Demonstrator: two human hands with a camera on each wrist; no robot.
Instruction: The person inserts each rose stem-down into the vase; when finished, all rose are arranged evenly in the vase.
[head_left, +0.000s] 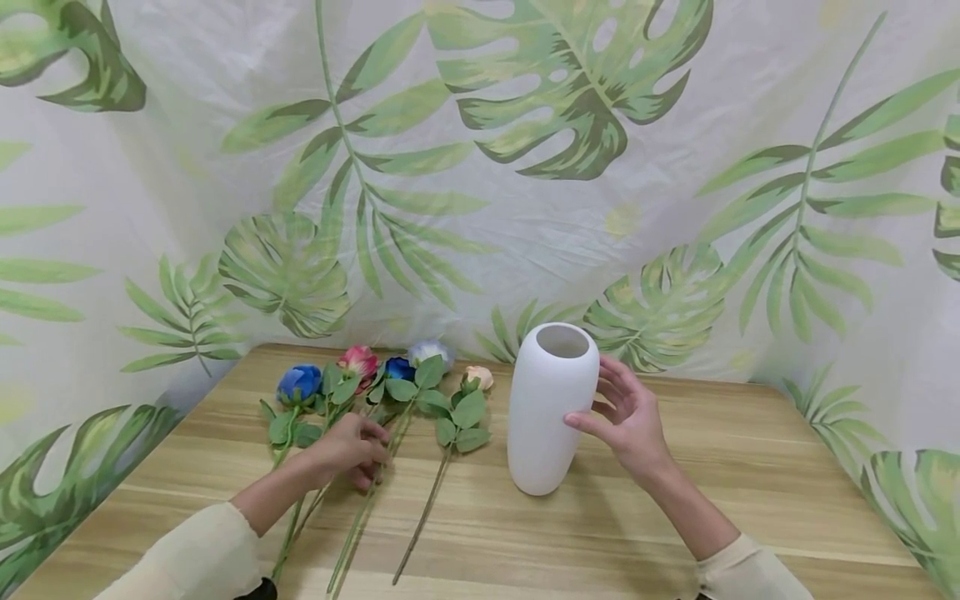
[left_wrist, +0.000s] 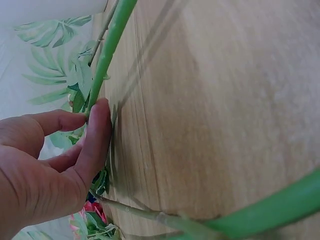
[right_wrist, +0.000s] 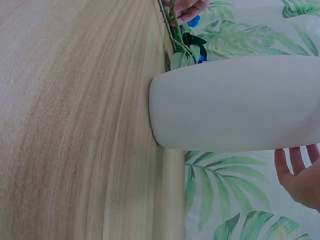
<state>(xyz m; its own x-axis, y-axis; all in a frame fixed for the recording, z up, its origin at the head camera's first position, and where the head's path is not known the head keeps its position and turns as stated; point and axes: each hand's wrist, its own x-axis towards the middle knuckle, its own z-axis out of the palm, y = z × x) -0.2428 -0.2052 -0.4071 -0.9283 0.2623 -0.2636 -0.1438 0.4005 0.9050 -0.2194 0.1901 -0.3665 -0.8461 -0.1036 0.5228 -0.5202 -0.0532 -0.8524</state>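
Over the flower stems at left, my left hand (head_left: 347, 452) pinches a green stem (left_wrist: 114, 42) of an artificial flower between thumb and fingers. Around it lie a bright blue rose (head_left: 299, 383), a pink rose (head_left: 358, 363), a dark blue flower (head_left: 400, 368) and a pale bluish-white flower (head_left: 432, 354); I cannot tell which bloom the pinched stem bears. A white vase (head_left: 546, 421) stands upright right of the flowers. Against its right side my right hand (head_left: 633, 425) holds it, thumb in front and fingers toward the back. The vase mouth faces up.
A peach rose (head_left: 478, 377) with a thin brown stem (head_left: 423, 521) lies between the other flowers and the vase. All stand or lie on a wooden table (head_left: 750, 467). Behind its back edge hangs a leaf-printed cloth (head_left: 540, 242).
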